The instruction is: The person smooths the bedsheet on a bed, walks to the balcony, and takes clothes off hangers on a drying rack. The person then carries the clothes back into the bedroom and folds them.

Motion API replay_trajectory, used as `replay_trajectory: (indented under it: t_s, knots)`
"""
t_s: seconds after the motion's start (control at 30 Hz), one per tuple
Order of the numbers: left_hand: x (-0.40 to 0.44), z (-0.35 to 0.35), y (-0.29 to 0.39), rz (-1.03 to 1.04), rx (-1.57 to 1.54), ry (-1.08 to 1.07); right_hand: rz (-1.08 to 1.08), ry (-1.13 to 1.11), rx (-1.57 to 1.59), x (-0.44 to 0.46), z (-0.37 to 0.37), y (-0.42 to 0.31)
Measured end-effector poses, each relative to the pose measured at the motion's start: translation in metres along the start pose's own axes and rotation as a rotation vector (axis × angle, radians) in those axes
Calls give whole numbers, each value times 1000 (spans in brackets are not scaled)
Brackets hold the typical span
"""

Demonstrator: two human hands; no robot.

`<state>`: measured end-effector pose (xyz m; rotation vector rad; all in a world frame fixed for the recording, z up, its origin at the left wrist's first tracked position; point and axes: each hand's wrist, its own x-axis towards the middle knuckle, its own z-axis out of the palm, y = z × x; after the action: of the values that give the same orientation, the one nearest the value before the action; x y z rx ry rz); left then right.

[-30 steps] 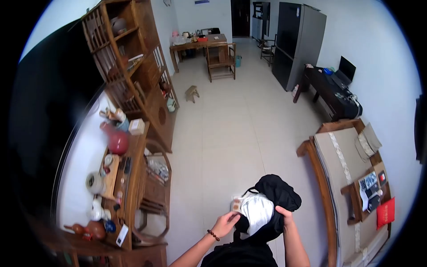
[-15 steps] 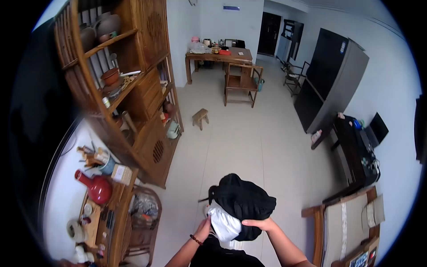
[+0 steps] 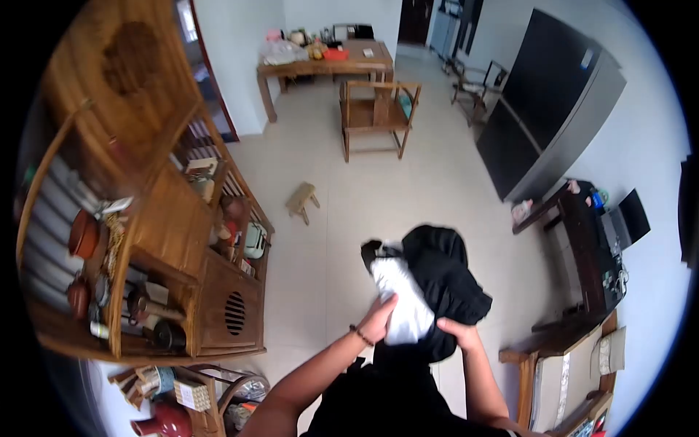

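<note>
In front of my body I hold a bulky black cloth bundle (image 3: 448, 280) with a folded white cloth (image 3: 402, 302) against its left side. My left hand (image 3: 377, 320), a beaded bracelet at its wrist, is closed on the lower left edge of the white cloth. My right hand (image 3: 460, 334) grips the black bundle from the right, thumb on top and the other fingers hidden beneath. A small dark piece (image 3: 372, 253) sticks out at the white cloth's upper end. The folds hide what kind of articles these are.
A wooden shelf cabinet (image 3: 233, 284) stands on the left, with a low stool (image 3: 302, 200) on the floor beyond it. Ahead are a wooden chair (image 3: 380, 120) and table (image 3: 320, 67). To the right are a fridge (image 3: 542, 102), dark desk (image 3: 579, 255) and cushioned seat (image 3: 553, 386).
Both hands and the bundle have moved up and right in view, farther from my body. The white cloth shows more fully. The view has shifted, bringing the cabinet closer.
</note>
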<state>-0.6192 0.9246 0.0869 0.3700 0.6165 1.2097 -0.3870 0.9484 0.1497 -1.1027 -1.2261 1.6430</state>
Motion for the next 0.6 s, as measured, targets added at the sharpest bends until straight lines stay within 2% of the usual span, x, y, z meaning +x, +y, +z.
replay_trajectory:
  t_s: [0.07, 0.1, 0.17, 0.3, 0.33, 0.4, 0.5, 0.57, 0.6]
  knots:
    - [68, 4, 48, 195, 126, -5, 100, 50, 180, 81, -3, 18]
    - [103, 2, 74, 199, 135, -3, 96, 44, 187, 128, -1, 21]
    - [165, -2, 126, 359, 246, 106, 24, 17, 256, 217, 6, 17]
    - [256, -37, 247, 455, 465, 289, 74, -128, 306, 395, 46, -18]
    - [275, -58, 273, 494, 536, 315, 20, -110, 167, 438, 61, -29]
    - [299, -60, 333, 652, 497, 389, -111, -170, 126, 515, 91, -52]
    - [354, -109, 399, 787, 492, 570, -123, -224, 108, 645, 119, -57]
    - [395, -143, 444, 857, 394, 656, -38, -213, 232, 727, 134, -49]
    - [412, -163, 464, 870, 376, 694, 118, -336, 383, 757, 153, -83]
